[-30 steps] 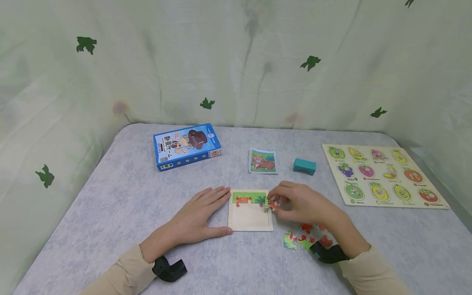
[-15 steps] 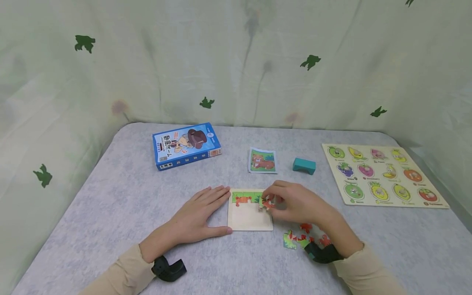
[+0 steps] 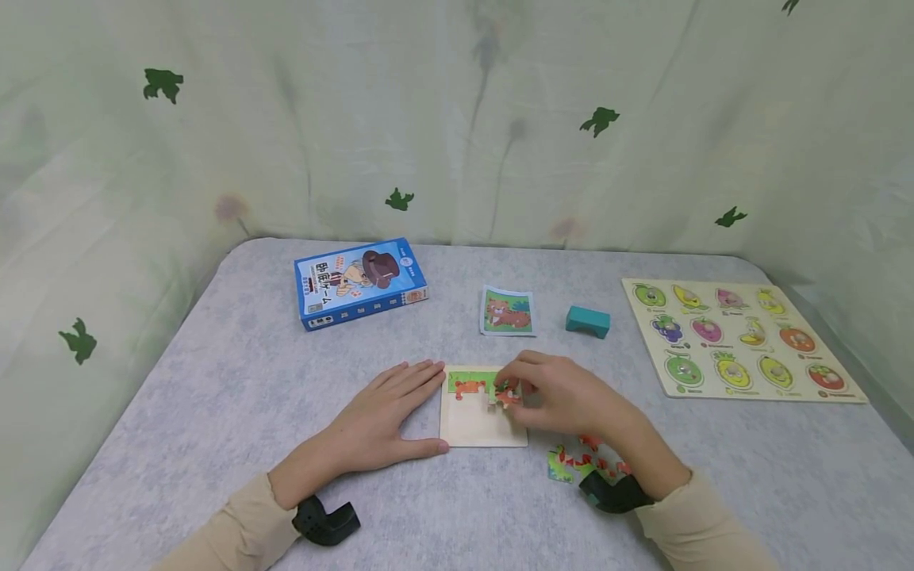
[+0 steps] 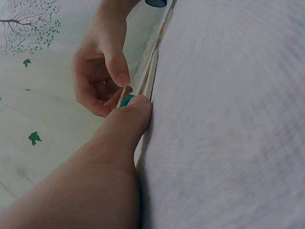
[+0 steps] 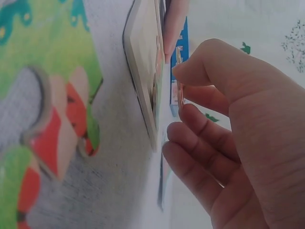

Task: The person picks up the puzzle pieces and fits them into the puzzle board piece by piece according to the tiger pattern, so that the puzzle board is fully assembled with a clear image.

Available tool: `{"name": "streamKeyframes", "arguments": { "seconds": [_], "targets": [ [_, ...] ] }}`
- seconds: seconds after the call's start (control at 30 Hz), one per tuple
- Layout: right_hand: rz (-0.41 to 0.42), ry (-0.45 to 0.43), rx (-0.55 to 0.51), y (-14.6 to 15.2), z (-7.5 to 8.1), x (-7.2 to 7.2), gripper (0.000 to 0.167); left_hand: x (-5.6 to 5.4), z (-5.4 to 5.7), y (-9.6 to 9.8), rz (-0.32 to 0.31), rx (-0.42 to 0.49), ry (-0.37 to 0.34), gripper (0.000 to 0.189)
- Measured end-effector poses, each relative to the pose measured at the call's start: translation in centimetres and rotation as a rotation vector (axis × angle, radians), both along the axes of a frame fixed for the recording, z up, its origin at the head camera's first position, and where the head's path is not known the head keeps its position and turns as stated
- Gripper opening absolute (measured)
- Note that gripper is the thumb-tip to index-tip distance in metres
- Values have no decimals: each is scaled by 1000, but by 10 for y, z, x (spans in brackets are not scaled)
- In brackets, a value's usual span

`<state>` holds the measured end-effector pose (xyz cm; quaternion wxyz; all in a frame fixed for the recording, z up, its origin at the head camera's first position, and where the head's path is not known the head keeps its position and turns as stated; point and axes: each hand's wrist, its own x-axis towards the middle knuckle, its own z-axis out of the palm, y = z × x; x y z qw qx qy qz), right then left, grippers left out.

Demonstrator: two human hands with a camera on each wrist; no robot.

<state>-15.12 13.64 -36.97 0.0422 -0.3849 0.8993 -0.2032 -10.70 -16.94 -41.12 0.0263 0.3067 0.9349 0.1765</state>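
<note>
In the head view a square wooden puzzle tray (image 3: 478, 428) lies on the table, with joined green and orange pieces (image 3: 467, 385) along its far edge. My left hand (image 3: 382, 420) lies flat at its left side, fingers straight, fingertips and thumb at the rim. Over the tray's right part, my right hand (image 3: 567, 396) pinches a jigsaw piece (image 3: 507, 395) with orange and green print between thumb and fingers. The right wrist view shows this piece (image 5: 179, 90) edge-on, raised above the tray (image 5: 143, 52). Loose jigsaw pieces (image 3: 560, 466) lie on the table under the right forearm.
A picture card (image 3: 508, 312) of a bear lies beyond the tray, beside a teal block (image 3: 588, 321). At the back left is a blue game box (image 3: 360, 281). A fruit puzzle board (image 3: 743, 341) lies on the right.
My right hand has moved left with the pinched piece, from the tray's right edge to over the tray. The left hand has stayed in place.
</note>
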Motion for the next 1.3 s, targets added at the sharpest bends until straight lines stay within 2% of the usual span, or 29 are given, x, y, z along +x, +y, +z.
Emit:
{"name": "streamKeyframes", "arguments": {
  "seconds": [0.17,1.3],
  "targets": [
    [8,17,-17,-4,0,1,27,0,1,0,1,-2,6,101],
    [28,-13,-52,-33,-10,7,33,0,-1,0,-5,9,1,99]
  ]
}}
